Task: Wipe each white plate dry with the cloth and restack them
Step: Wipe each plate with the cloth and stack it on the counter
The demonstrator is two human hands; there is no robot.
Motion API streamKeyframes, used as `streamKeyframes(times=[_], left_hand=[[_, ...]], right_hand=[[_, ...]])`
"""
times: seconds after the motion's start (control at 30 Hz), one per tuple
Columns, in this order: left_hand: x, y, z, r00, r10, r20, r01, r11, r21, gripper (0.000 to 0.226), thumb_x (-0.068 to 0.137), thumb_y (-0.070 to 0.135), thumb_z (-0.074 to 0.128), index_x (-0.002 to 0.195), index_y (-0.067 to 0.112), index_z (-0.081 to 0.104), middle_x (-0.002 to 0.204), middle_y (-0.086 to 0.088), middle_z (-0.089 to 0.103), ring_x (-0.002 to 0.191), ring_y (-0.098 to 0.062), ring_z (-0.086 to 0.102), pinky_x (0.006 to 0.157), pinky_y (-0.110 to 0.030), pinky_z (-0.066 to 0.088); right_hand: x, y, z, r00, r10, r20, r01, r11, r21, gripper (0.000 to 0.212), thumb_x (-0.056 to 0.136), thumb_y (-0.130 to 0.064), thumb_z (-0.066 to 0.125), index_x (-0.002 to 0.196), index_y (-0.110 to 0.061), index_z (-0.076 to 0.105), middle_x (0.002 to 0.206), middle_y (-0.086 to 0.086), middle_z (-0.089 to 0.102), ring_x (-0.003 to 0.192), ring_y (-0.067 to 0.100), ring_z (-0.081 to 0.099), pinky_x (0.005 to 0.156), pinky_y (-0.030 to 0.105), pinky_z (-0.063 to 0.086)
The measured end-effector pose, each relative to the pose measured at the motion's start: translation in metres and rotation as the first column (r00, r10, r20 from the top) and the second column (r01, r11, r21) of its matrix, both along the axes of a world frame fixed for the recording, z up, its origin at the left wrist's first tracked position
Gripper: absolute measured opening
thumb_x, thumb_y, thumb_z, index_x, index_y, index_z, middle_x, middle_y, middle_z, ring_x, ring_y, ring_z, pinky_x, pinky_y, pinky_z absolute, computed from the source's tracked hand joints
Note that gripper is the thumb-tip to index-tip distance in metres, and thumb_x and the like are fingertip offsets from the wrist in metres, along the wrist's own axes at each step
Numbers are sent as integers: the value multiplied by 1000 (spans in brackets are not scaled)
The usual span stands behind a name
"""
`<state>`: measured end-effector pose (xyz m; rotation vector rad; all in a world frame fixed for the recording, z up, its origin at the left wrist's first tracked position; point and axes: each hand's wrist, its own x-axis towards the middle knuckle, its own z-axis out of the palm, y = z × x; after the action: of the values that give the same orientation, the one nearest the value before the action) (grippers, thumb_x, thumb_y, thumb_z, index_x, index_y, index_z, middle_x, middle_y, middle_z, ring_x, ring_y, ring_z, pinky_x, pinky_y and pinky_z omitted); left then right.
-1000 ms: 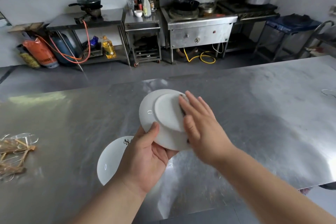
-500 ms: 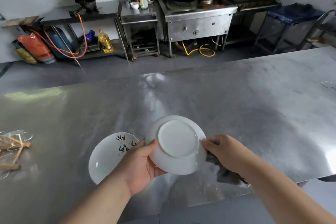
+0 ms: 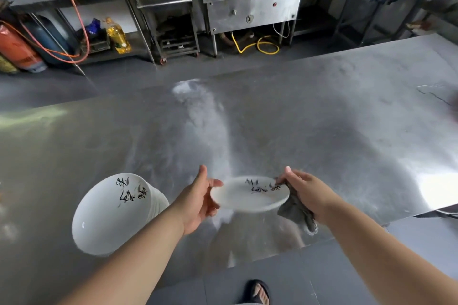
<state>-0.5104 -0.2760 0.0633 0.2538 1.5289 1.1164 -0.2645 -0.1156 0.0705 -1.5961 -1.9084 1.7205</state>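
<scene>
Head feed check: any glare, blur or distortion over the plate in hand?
Head view: the held plate and cloth are slightly motion-blurred, the plate's black markings smeared; bright glare sits on the steel table at its right edge, clear of the plate; wide-angle distortion bows the table's far edge and stretches the stacked plates at left.

Plate (image 3: 250,195) between both hands, plate stack (image 3: 111,213) to its left

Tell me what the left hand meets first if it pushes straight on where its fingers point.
The white plate that the left hand grips; beyond it, probably the right hand and cloth.
</scene>
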Motion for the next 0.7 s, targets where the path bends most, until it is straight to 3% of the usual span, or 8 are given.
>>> streamKeyframes(times=[0.07,0.1,0.13,0.2,0.37,0.5,0.6,0.7], left_hand=[[7,7,-13,939,-145,-311,117,987,-107,23,103,47,53,111,26,59,101,-9,64,63,-16,55,54,-30,45],[11,10,-23,894,-201,-400,156,977,-142,14,101,32,54,115,32,53,109,-8,65,70,-17,58,56,-30,47],[13,13,-32,865,-237,-443,174,968,-178,27,98,21,53,119,37,47,111,-6,66,76,-20,60,59,-31,49],[16,19,-49,843,-234,-484,139,965,-224,40,95,14,54,126,38,45,112,-2,69,87,-22,64,69,-34,54],[16,26,-90,777,-238,-582,24,936,-351,30,94,14,62,123,21,64,108,2,72,97,-24,68,86,-36,56],[17,27,-103,764,-217,-607,-7,939,-343,29,92,16,62,119,24,68,104,4,74,97,-24,70,88,-37,58],[16,28,-105,762,-188,-620,-17,951,-309,29,90,17,63,117,26,71,101,8,75,97,-21,70,88,-36,57],[14,24,-103,767,-142,-625,-41,962,-270,28,91,18,66,118,28,67,101,16,71,79,-4,71,72,-20,54]], right_hand=[[-1,4,-16,1000,-8,13,7,999,47,16,88,-49,71,100,-37,70,93,0,76,84,18,71,88,45,61],[-3,6,-24,999,8,50,-11,997,73,20,89,-37,73,106,-41,65,92,-5,75,82,15,71,79,38,61],[-6,7,-32,995,23,93,-31,996,87,30,89,-30,73,114,-42,61,94,-9,72,83,13,70,72,31,57],[-10,11,-52,983,54,176,-75,991,114,34,89,-26,70,121,-36,61,100,-10,70,91,17,68,72,26,48],[-17,10,-93,953,104,286,-143,983,118,17,91,-28,69,107,-28,65,97,-5,69,90,21,64,75,29,48],[-21,11,-110,933,102,346,-171,969,177,11,92,-35,65,98,-34,56,88,-10,64,75,12,61,58,27,43],[-19,12,-112,920,94,380,-185,960,211,13,93,-42,64,98,-33,55,87,-9,66,71,13,63,56,28,47],[-17,15,-104,918,65,391,-171,955,243,11,93,-40,64,97,-33,57,84,-12,65,65,8,62,54,28,50]])
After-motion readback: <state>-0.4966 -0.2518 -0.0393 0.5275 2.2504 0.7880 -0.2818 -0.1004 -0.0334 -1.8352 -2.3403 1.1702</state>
